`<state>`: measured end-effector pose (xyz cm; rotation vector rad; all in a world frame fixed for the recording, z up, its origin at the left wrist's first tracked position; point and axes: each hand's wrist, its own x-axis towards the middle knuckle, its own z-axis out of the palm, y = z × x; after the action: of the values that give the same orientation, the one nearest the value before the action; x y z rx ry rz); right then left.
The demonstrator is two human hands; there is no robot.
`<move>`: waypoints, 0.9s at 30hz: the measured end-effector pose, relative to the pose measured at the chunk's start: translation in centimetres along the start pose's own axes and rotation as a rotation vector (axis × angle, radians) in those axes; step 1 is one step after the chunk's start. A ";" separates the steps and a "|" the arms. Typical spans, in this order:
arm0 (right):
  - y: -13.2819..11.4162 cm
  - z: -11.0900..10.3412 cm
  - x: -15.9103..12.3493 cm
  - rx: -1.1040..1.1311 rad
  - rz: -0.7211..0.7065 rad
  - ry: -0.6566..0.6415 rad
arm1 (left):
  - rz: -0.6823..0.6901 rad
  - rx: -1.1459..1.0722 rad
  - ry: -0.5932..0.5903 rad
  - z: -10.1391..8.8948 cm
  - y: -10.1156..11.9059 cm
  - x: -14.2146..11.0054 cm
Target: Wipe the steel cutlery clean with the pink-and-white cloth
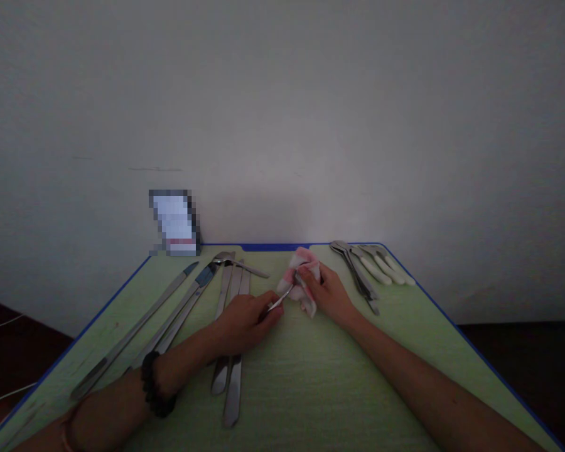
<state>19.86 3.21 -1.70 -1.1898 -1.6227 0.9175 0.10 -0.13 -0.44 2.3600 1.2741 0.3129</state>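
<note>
My left hand (258, 314) is closed on the handle of a slim, shiny piece of cutlery (281, 297). Its far end goes into a pink-and-white cloth (305, 256), so I cannot tell whether it is a spoon or a fork. My right hand (327, 290) pinches the cloth around that end, thumb on top, a little above the table. Beneath and beside my left forearm lie several metal knives (233, 392), partly covered by the arm. A small spoon (225, 257) rests across their far ends.
Long knives (141, 320) lie slanted on the left of the green table (311, 389), which has a blue edge. Several metal spoons (353, 270) and white-handled utensils (381, 267) lie at the far right. A blurred-out phone-like screen (175, 220) leans on the wall (282, 125).
</note>
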 end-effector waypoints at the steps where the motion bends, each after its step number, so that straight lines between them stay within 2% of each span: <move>1: 0.0 0.0 0.0 -0.032 -0.008 0.002 | 0.002 0.022 -0.004 0.0 0.0 0.0; 6: 0.1 -0.1 0.0 -0.079 0.008 -0.008 | 0.019 0.081 -0.042 -0.1 0.1 -0.1; 10: 0.1 -0.1 0.0 0.029 0.065 -0.050 | 0.025 0.071 -0.057 -0.3 0.2 -0.2; 18: -0.5 -0.3 0.0 0.263 0.150 -0.155 | 0.016 0.046 -0.013 0.0 0.1 0.0; 22: -0.2 -0.2 -0.1 0.179 0.111 -0.127 | 0.004 0.059 -0.017 0.0 0.0 0.0; 27: 0.3 0.0 0.0 0.080 0.099 -0.076 | 0.060 0.051 -0.021 -0.2 0.2 -0.2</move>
<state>19.99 3.25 -1.97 -1.2013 -1.5827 1.0930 0.05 -0.37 -0.14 2.4412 1.2173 0.2766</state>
